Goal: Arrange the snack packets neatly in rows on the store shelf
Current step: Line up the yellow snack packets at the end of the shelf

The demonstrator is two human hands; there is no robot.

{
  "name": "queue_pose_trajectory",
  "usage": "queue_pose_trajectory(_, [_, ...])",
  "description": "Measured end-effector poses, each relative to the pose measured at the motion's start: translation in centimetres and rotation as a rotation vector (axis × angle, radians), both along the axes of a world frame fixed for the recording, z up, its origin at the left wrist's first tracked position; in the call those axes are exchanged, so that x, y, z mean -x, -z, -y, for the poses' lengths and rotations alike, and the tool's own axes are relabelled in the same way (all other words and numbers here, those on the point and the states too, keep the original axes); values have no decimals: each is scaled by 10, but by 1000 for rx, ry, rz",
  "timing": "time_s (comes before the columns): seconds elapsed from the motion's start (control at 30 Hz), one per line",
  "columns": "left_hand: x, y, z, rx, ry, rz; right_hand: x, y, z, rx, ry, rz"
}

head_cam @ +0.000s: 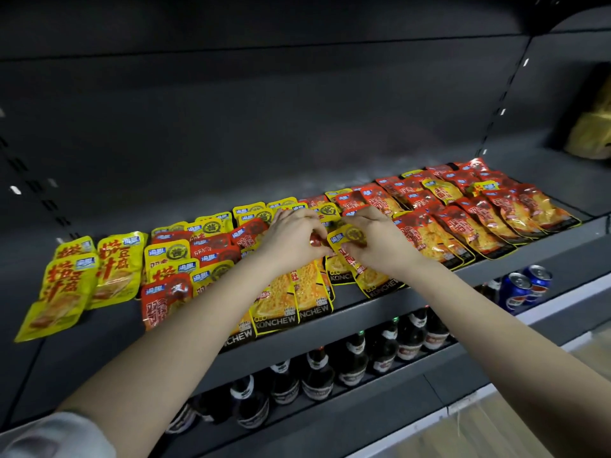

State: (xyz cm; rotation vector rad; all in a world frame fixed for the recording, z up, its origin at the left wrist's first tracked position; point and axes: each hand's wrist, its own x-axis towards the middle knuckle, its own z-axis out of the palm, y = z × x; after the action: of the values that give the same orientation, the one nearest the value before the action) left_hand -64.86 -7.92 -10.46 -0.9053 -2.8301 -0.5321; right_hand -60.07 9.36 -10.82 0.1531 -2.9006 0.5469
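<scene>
Roughly half done, we judge: right rows [463,223] tidy, middle heap [205,252] mixed. Left hand [291,236] pinches a red packet [314,241], right hand [377,239] a yellow packet [350,238].

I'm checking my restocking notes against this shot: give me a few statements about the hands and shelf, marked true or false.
1. The right hand pinches a yellow foil snack packet. True.
2. The left hand is empty. False: it grips a red foil snack packet.
3. The packets at the far left are red. False: yellow foil packets with red lettering lie there.
4. Dark glass bottles stand below the dark metal shelf. True.
</scene>
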Motion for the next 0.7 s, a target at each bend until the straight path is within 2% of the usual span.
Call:
queue_pose_trajectory(0.17, [3,-1,-8,-108,-10,-20,-7,-9,2,43,14,-13])
queue_pose_trajectory(0.37, [11,-7,-3,-109,-49,-34,-7,-7,9,62,25,-29])
queue_pose_trajectory(0.53, [8,4,11,-103,-80,-18,-7,-1,18,-23,33,18])
queue_pose_trajectory(0.7, [11,7,28,-165,-97,-23,-3,-3,27,-52,36,-78])
